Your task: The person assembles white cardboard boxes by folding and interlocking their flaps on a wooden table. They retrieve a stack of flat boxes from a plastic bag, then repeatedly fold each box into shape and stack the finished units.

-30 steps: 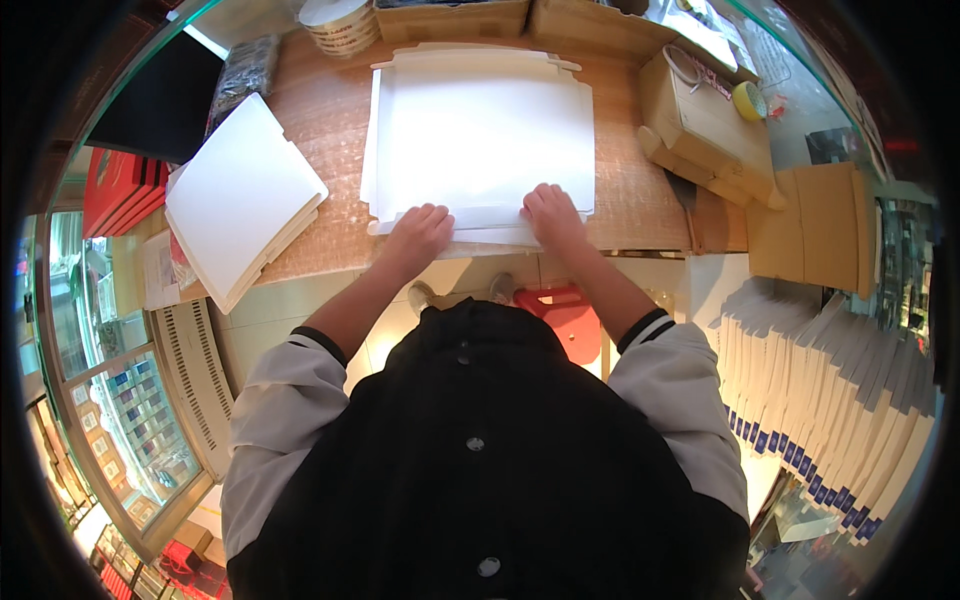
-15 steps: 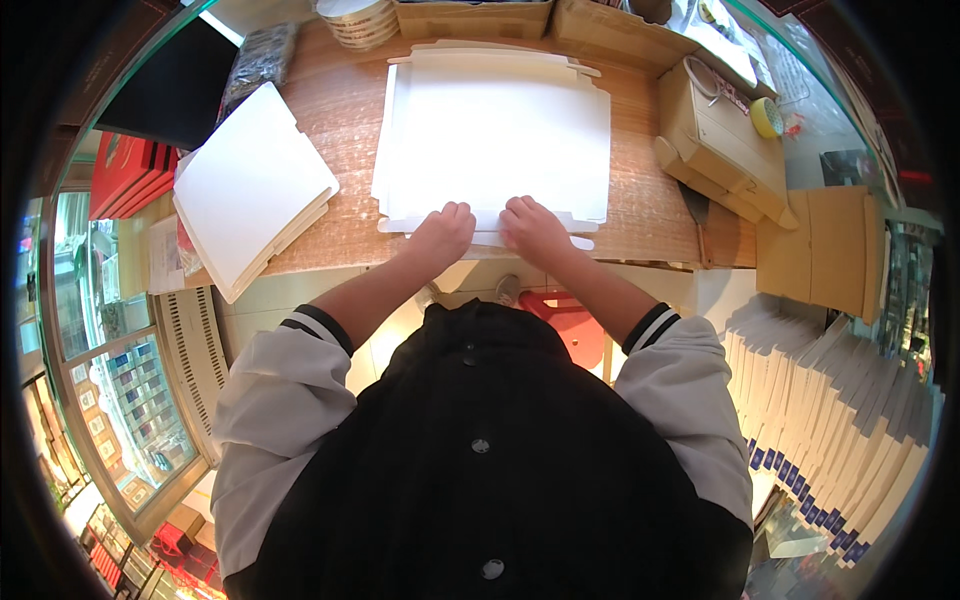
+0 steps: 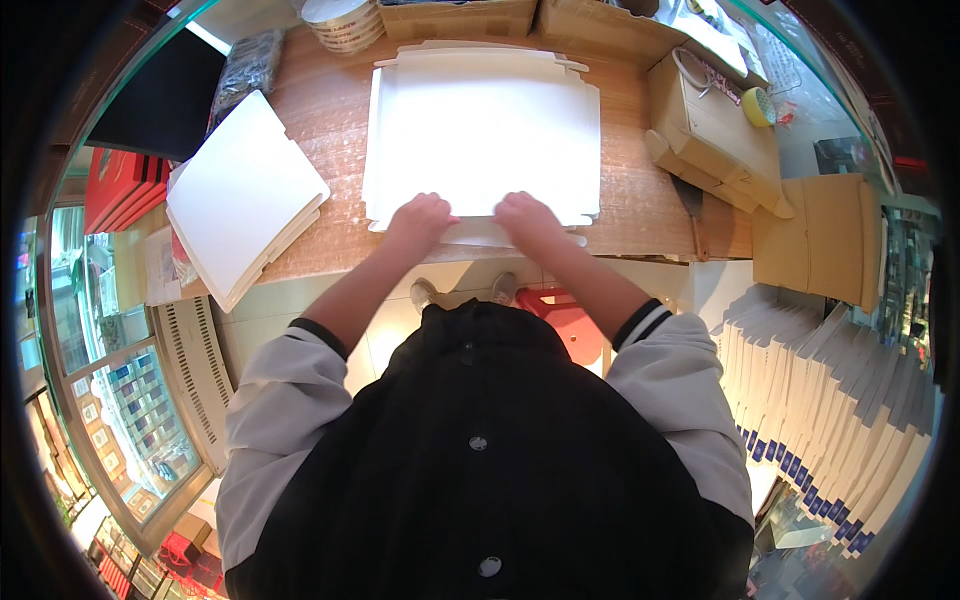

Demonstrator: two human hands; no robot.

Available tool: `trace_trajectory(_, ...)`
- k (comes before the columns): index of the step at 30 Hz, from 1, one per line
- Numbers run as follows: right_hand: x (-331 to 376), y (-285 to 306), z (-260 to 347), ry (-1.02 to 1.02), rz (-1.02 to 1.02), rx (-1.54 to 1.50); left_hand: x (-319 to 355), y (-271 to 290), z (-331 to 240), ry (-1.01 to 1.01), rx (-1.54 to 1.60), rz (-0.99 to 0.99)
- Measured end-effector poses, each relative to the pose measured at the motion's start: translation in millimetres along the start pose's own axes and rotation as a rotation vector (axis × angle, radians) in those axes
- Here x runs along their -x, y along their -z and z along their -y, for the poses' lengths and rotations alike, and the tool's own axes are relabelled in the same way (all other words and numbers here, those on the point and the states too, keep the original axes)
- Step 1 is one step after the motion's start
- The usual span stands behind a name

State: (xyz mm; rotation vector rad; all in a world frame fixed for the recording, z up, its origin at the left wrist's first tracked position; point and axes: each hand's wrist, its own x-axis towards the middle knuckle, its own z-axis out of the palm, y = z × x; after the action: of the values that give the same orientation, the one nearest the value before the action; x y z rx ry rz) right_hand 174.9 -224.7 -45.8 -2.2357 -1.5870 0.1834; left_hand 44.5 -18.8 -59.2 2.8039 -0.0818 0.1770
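Note:
A flat white cardboard sheet (image 3: 485, 130) with cut tabs along its edges lies on the wooden table (image 3: 330, 105), on top of other white sheets. At its near edge, my left hand (image 3: 420, 218) has its fingers curled round the fold left of the middle. My right hand (image 3: 526, 218) grips the same edge a little to the right, fingers closed as well. Between and below them a narrow near flap (image 3: 475, 234) shows. My fingertips are partly hidden. To the left, another pile of white die-cut sheets (image 3: 245, 190) lies askew and overhangs the table's front edge.
Brown cardboard boxes (image 3: 715, 130) and a yellow tape roll (image 3: 758, 107) stand at the right. Tape rolls (image 3: 343, 22) are stacked at the back. Red boxes (image 3: 125, 188) sit far left. Below right stand many upright white panels (image 3: 800, 390); a red stool (image 3: 570, 325) is under the table.
Both hands stay at the near edge; the left has shifted slightly left, so the gap between them is wider. More of the near flap shows. The whole view has shifted slightly.

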Motion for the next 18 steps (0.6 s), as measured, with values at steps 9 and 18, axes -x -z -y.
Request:
trace_trajectory(9,-16.2,43.2,-35.0,-0.391,0.200,0.212,-30.9,14.6,-2.5,0.259,-0.180,0.105)
trace_trajectory(18,-35.6,-24.8,23.8,-0.322,-0.049,0.044,-39.6,0.6,-20.9,0.297,0.149,0.101)
